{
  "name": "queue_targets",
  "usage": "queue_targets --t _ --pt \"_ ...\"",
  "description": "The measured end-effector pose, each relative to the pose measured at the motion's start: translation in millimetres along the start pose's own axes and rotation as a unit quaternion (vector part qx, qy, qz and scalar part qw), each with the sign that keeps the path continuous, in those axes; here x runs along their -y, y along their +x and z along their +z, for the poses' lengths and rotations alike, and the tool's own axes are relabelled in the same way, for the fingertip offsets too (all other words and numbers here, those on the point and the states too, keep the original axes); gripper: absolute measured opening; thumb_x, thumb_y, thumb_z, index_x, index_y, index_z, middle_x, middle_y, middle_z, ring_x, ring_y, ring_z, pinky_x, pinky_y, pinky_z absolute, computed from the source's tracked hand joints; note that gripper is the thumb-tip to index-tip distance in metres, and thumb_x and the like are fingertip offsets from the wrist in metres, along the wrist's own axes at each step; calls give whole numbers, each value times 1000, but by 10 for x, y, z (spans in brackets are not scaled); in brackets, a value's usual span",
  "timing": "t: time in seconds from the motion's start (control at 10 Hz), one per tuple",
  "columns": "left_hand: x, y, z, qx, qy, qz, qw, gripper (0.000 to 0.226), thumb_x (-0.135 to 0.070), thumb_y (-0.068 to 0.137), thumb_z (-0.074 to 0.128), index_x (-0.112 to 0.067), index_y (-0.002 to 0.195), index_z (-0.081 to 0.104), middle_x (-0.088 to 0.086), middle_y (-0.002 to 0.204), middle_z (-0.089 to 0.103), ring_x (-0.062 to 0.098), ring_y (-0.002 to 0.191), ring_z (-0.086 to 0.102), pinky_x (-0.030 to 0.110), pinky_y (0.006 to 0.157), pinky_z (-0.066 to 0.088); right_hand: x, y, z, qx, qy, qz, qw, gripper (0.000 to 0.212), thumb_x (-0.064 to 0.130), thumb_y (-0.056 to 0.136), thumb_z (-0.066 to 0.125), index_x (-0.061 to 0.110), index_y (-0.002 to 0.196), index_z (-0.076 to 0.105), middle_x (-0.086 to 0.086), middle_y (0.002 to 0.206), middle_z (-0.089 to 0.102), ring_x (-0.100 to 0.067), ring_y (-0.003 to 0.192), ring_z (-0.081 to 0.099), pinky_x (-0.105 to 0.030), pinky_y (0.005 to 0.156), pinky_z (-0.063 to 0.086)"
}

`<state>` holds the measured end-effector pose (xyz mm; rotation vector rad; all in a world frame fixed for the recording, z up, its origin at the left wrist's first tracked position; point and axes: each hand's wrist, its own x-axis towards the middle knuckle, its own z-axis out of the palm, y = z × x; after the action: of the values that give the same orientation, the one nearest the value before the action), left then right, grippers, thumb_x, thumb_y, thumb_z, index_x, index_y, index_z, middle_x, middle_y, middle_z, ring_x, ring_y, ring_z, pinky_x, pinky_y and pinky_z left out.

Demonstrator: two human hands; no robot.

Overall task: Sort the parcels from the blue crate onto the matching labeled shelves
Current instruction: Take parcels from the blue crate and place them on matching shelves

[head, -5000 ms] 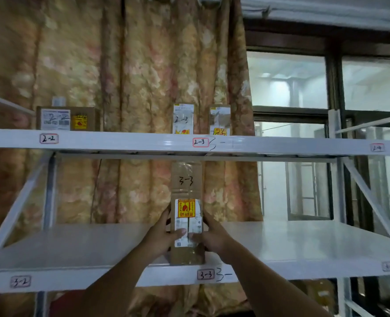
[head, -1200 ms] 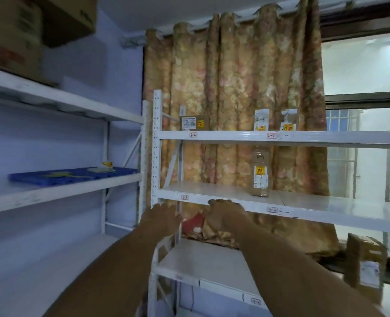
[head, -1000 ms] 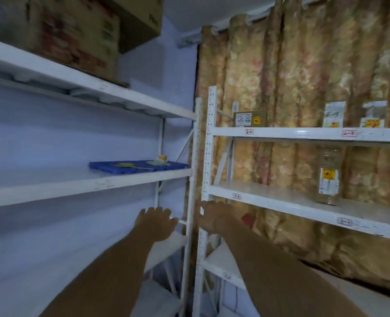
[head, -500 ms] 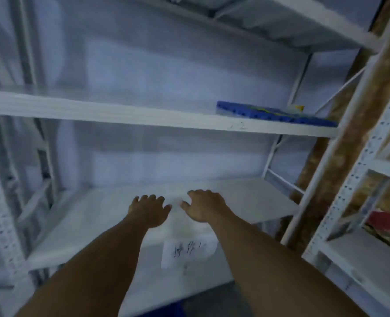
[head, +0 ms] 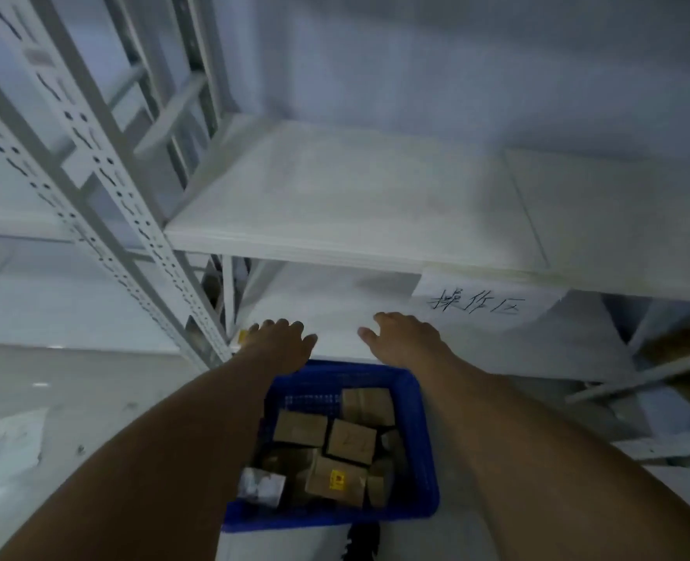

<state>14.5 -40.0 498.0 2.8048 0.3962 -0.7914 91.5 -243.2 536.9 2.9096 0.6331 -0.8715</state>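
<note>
The left hand point(head: 278, 344) and right hand point(head: 406, 338) are hovering, fingers spread and empty. Below the fingers, jumbled brown cardboard parcels point(head: 351, 441) in the blue plastic crate point(head: 327, 519) are likely inviting label misreads.

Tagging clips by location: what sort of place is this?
Most likely a parcel storeroom or small warehouse: white slotted metal shelving, a blue crate of cardboard parcels, and a handwritten paper sign hung on a shelf edge.
</note>
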Motion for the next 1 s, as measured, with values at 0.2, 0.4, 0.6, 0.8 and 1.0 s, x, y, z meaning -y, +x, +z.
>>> queue_targets --t 0.2,0.4,0.6,0.8,1.0 --pt "210 575 1354 126 -37 -63 989 49 -45 110 26 -20 150 41 12 154 42 36 138 43 52 112 38 -294 950 1345 140 53 -14 989 73 65 105 25 20 163 26 -6 169 26 -31 151 31 -48 120 32" --pt "434 1013 2720 157 -153 -168 961 52 -52 103 33 -16 134 55 11 134 59 33 122 57 47 102 48 -380 1475 2507 221 77 22 972 70 65 105 25 23 160 32 -8 163 38 -32 142 44 -46 112 40" --pt "764 1424 3890 208 -192 -183 941 49 -41 107 26 -17 138 54 12 132 61 35 121 58 47 101 49 -122 2020 3501 260 63 50 962 71 66 103 27 23 160 29 -6 164 36 -33 145 41 -52 115 38" --pt "1172 2015 4612 162 -402 -274 859 55 -51 99 46 -14 140 45 14 129 57 31 109 61 49 96 54 277 2733 4282 236 103 54 965 60 60 106 33 24 153 39 -7 148 54 -31 130 54 -44 100 49" --pt "1281 2572 5243 147 -490 -278 813 52 -46 102 49 -19 145 40 13 131 56 31 111 60 44 92 51 421 3270 4996 217 54 56 973 60 53 107 36 15 154 35 -10 152 49 -32 136 50 -42 102 44"
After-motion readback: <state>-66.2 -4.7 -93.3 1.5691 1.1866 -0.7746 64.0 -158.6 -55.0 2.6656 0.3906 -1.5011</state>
